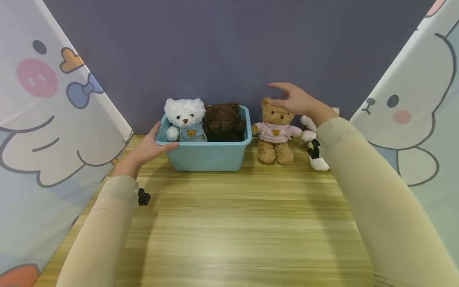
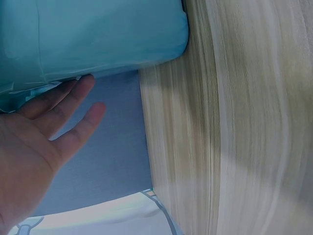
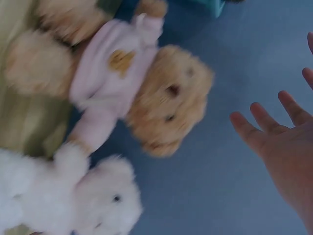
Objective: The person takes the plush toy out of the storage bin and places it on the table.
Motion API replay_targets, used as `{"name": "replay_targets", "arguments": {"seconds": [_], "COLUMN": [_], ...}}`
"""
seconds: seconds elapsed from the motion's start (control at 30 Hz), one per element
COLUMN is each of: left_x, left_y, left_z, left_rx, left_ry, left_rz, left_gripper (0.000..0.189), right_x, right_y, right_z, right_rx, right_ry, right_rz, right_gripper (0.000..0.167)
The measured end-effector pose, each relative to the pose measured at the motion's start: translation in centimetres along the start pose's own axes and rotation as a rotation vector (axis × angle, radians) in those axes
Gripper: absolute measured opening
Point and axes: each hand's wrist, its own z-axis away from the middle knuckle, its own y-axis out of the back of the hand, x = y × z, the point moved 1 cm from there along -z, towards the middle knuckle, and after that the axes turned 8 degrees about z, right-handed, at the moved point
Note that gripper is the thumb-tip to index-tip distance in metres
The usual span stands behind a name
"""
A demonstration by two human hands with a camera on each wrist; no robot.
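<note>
My left hand (image 1: 148, 147) is at the left end of a light blue plastic bin (image 1: 208, 157), its thumb along the front rim. In the left wrist view its fingers (image 2: 78, 132) stretch along the bin's outer side, just under the rim. A white teddy bear in a blue top (image 1: 184, 113) and a dark brown teddy bear (image 1: 221, 118) sit inside the bin. My right hand (image 1: 295, 99), fingers spread and holding nothing, is raised by the head of a tan teddy bear in a pink sweater (image 1: 274, 129). The right wrist view shows this bear (image 3: 166, 98) apart from the fingers.
Right of the tan bear, a white plush bear (image 3: 107, 196) is partly covered by my right forearm in the head view. The wooden table (image 1: 244, 223) meets a dark grey back wall (image 1: 229, 52). Cartoon-printed cloths (image 1: 53, 119) hang at both sides.
</note>
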Motion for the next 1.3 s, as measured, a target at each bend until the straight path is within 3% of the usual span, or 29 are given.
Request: {"name": "replay_targets", "arguments": {"seconds": [0.23,0.43,0.63,0.83,1.07,1.3], "left_x": [0.6,0.8,0.9,0.2,0.6,0.7], "left_y": [-0.2,-0.4,-0.4,-0.6,-0.6,-0.1], "left_z": [-0.2,-0.4,-0.4,0.0,0.1,0.2], "left_rx": [0.005,-0.001,0.004,0.001,0.001,0.005], "left_ry": [-0.01,-0.006,0.019,0.017,0.012,0.011], "left_rz": [-0.008,0.01,-0.01,0.005,0.018,0.008], "left_gripper": [0.122,0.127,0.125,0.126,0.126,0.125], "right_x": [-5.3,-9.6,-12.7,-14.3,-14.0,-13.1], "right_y": [0.1,-0.2,-2.7,-6.2,-7.8,-8.7], "right_z": [-2.6,-4.5,-7.4,-9.3,-9.2,-8.9], "right_rx": [-0.048,-0.094,-0.175,-0.296,-0.385,-0.343], "right_ry": [0.09,0.127,0.154,0.134,0.032,0.011], "right_rz": [0.013,0.112,0.184,0.304,0.426,0.492], "right_gripper": [0.078,0.079,0.08,0.084,0.088,0.093]}}
